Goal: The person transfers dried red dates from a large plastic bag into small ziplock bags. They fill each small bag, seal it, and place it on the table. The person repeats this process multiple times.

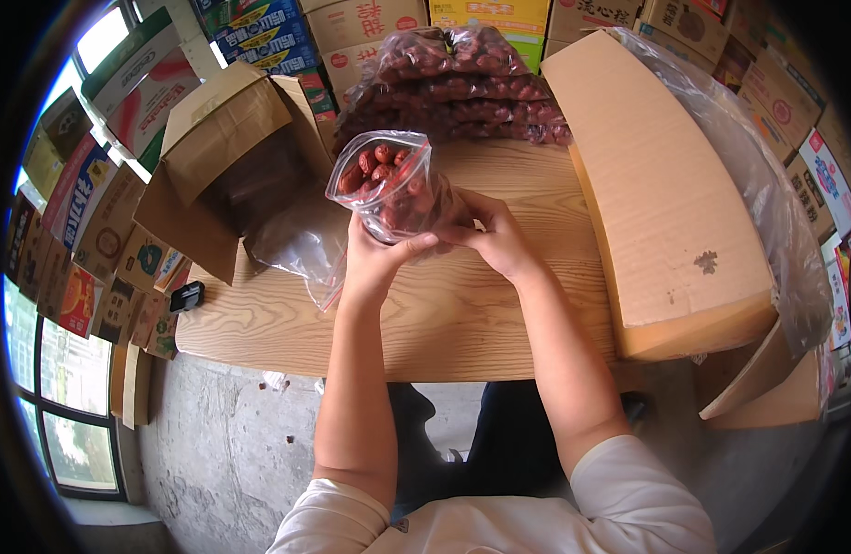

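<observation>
A clear zip-top plastic bag (404,204) of dried red jujubes (380,166) is held up over the wooden table, its mouth gaping towards the upper left. My left hand (384,253) supports the bag from below and at its near side, thumb pressed along the plastic. On the other side, my right hand (491,232) grips the bag's right end between thumb and fingers. Some of its fingertips are hidden behind the plastic. Left of my left hand, flat empty zip bags (300,242) spill onto the table from an open cardboard box (221,149).
Filled bags of jujubes (460,90) are stacked at the table's (460,318) back. A long cardboard box (668,187) with a plastic liner (758,159) stands along the right. A small black object (187,297) lies at the left edge. Printed cartons (366,24) line the walls.
</observation>
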Demonstrator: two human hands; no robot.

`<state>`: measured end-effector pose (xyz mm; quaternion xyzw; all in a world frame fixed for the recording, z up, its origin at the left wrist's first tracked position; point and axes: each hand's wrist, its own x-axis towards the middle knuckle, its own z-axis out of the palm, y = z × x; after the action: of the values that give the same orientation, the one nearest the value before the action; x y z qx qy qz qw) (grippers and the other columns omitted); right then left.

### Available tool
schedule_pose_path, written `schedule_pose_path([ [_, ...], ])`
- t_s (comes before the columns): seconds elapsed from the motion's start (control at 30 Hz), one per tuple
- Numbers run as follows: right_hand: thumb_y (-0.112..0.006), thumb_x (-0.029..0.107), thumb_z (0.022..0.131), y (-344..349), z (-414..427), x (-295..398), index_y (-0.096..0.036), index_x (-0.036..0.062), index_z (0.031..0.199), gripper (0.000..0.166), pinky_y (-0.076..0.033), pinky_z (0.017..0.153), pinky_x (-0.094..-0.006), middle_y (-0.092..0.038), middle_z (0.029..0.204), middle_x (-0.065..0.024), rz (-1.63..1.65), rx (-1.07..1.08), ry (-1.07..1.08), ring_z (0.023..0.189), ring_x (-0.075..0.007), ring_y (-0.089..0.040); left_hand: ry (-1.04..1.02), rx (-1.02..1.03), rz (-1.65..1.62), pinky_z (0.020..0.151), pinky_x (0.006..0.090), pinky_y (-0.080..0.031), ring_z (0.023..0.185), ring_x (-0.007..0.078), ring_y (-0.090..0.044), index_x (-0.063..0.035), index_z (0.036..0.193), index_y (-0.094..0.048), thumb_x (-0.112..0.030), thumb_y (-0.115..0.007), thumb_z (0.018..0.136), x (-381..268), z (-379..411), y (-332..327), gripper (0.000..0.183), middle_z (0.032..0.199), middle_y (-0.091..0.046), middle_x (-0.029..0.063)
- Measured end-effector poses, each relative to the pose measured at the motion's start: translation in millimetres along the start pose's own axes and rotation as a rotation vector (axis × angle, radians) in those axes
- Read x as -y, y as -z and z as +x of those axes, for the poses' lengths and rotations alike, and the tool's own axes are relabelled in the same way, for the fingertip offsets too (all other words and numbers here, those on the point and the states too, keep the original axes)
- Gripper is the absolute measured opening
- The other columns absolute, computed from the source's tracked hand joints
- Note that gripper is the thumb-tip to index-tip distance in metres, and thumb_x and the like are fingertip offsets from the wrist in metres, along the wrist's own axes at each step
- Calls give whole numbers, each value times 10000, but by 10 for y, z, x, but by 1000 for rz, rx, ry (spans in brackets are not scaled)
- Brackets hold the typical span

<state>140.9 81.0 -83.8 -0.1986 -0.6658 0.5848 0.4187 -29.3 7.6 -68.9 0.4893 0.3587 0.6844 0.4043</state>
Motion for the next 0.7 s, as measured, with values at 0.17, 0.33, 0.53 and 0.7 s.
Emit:
schedule_pose_path([
  [0.17, -800, -23, 684, -184, -37, -2, -496, 46, 1268, 662, -484, 846, -307, -639, 999, -55, 162, -36, 160, 917, -132, -594, -39, -104, -46, 934, 343, -490, 1077, 205, -583, 7, 1254, -455, -2, -840, 629, 49, 11, -11, 734, 1179, -580, 109],
  [0.33, -817, -2, 673, -26, 13, -119, -549, 27, 1179, 574, -494, 786, -276, -645, 975, -39, 87, -14, -12, 863, -108, -595, -22, -63, -81, 918, 342, -485, 1055, 197, -581, -7, 1248, -450, -32, -854, 625, 57, -3, -40, 743, 1158, -575, 94],
  [0.53, -779, 20, 728, -80, -37, 32, -644, 21, 963, 270, -474, 709, -229, -646, 864, -1, 9, -43, -51, 796, -69, -569, -22, -38, -60, 908, 339, -480, 1047, 189, -576, -19, 1247, -451, -57, -872, 611, 53, -13, -15, 764, 1145, -565, 79],
  [0.7, -797, 71, 728, -64, -26, 2, -632, 29, 1070, 383, -477, 779, -259, -659, 935, -24, -167, 28, -75, 873, -89, -581, -73, -69, -69, 913, 340, -479, 1054, 192, -576, -19, 1243, -465, -44, -871, 609, 77, -20, 13, 753, 1159, -567, 83],
])
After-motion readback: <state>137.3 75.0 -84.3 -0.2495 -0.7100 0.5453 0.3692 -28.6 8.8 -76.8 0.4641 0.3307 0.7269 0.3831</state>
